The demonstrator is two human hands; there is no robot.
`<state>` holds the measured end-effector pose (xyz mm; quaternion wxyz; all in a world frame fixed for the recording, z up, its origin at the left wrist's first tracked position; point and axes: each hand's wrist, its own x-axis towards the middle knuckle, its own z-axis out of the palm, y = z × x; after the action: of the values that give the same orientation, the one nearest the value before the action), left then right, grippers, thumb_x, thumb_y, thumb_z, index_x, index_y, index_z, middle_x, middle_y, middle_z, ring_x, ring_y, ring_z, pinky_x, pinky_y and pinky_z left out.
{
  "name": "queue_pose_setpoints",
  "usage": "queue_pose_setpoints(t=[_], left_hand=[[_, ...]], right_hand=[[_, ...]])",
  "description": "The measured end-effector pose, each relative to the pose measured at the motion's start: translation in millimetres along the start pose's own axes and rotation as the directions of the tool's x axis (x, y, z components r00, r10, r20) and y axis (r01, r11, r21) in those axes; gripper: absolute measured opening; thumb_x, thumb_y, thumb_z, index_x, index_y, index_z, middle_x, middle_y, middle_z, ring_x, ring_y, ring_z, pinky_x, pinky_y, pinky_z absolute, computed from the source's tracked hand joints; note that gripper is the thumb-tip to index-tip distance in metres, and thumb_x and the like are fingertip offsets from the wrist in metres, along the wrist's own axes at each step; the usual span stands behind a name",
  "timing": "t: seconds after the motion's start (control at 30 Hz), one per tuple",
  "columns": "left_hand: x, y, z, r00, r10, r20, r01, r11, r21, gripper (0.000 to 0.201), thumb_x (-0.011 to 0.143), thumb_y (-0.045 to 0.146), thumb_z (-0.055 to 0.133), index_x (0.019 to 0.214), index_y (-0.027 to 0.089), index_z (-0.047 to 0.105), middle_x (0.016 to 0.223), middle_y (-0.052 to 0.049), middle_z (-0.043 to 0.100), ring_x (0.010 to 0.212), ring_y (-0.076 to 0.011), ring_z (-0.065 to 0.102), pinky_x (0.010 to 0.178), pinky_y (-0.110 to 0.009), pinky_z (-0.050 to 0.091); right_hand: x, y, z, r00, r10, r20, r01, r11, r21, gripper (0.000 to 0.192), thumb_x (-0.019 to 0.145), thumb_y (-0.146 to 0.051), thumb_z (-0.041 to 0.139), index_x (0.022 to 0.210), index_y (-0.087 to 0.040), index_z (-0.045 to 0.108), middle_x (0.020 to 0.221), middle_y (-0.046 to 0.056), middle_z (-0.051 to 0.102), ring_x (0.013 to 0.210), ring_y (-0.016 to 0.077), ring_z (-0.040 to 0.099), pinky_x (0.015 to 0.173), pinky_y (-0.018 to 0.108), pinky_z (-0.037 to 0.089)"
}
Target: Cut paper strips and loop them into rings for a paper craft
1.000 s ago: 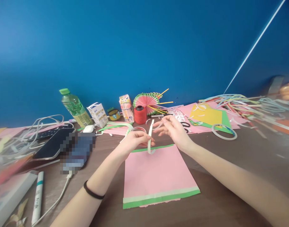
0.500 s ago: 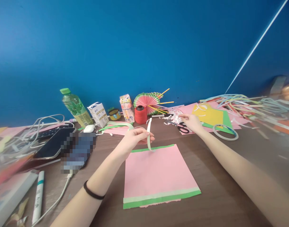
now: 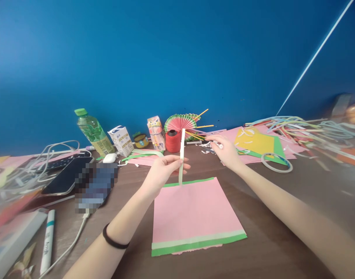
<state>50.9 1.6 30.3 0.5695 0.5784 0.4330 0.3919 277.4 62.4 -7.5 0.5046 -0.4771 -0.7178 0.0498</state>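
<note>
My left hand [image 3: 162,172] pinches a narrow pale strip of paper [image 3: 181,149] and holds it upright, its lower end just above the far green edge of a pink sheet [image 3: 192,211]. This sheet lies flat on the brown table, with green and pale bands along its near edge. My right hand [image 3: 226,152] reaches out palm down over paper scraps, beyond the sheet's far right corner. A small white bit shows at its fingertips, and whatever lies under the hand is hidden.
A red thread spool [image 3: 172,141], a paper fan [image 3: 180,122], small cartons [image 3: 121,140] and a green-capped bottle [image 3: 92,133] line the blue wall. A tape ring [image 3: 276,162], coloured sheets [image 3: 257,143] and long strips lie right. A phone [image 3: 65,176], cables and a marker [image 3: 46,242] lie left.
My right hand let go of the strip and moved out to the right, then settled over the spot where scissors lay. My left hand raised the strip from curled to upright.
</note>
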Motion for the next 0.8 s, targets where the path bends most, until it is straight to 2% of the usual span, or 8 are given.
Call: queue_pose_setpoints(t=[0.13,0.27,0.5,0.63,0.8], left_hand=[[0.9,-1.2,1.8,1.000,-0.015,-0.018,0.016,0.999,0.044,0.024,0.073,0.030,0.056,0.088,0.013,0.064,0.082,-0.007,0.068,0.067,-0.0139,0.062,0.070,-0.028,0.049],[0.2,-3.9,4.8,1.000,-0.018,-0.002,0.018,0.994,0.105,0.024,0.073,0.031,0.055,0.085,0.013,0.064,0.083,-0.008,0.068,0.071,-0.0159,0.062,0.069,-0.028,0.050],[-1.9,-8.4,9.4,0.999,0.045,0.027,-0.051,0.948,0.313,0.022,0.073,0.030,0.049,0.074,0.015,0.064,0.077,-0.005,0.068,0.073,-0.0185,0.063,0.064,-0.027,0.049],[-2.8,-9.8,10.6,0.992,0.119,0.037,-0.123,0.890,0.438,0.023,0.074,0.026,0.043,0.070,0.016,0.064,0.073,-0.003,0.066,0.070,-0.0172,0.062,0.063,-0.025,0.047],[-6.5,-5.3,12.7,0.985,0.167,0.039,-0.163,0.840,0.517,0.024,0.072,0.023,0.042,0.066,0.018,0.064,0.070,-0.002,0.066,0.065,-0.0160,0.059,0.059,-0.023,0.044]], right_hand=[[-10.5,-40.1,2.7,0.987,-0.160,-0.031,0.162,0.982,0.095,0.017,0.079,-0.014,0.045,0.087,-0.020,0.059,0.091,0.005,0.059,0.090,0.0183,0.054,0.079,0.034,0.043],[-21.2,-65.4,4.4,0.958,-0.275,0.080,0.257,0.949,0.186,0.017,0.081,-0.014,0.046,0.089,-0.021,0.058,0.091,0.005,0.058,0.090,0.0176,0.053,0.079,0.034,0.043],[-29.4,-68.0,14.1,0.934,-0.274,0.230,0.226,0.950,0.215,0.013,0.080,-0.013,0.049,0.081,-0.019,0.060,0.080,0.003,0.062,0.079,0.0163,0.053,0.072,0.033,0.043],[-29.0,-67.5,12.5,0.920,-0.301,0.250,0.250,0.944,0.218,0.012,0.080,-0.014,0.050,0.076,-0.018,0.060,0.076,0.003,0.061,0.075,0.0156,0.053,0.070,0.031,0.042],[-27.9,-68.8,8.3,0.892,-0.384,0.238,0.354,0.922,0.159,0.013,0.081,-0.015,0.048,0.076,-0.017,0.059,0.073,0.004,0.061,0.071,0.0160,0.052,0.067,0.032,0.041]])
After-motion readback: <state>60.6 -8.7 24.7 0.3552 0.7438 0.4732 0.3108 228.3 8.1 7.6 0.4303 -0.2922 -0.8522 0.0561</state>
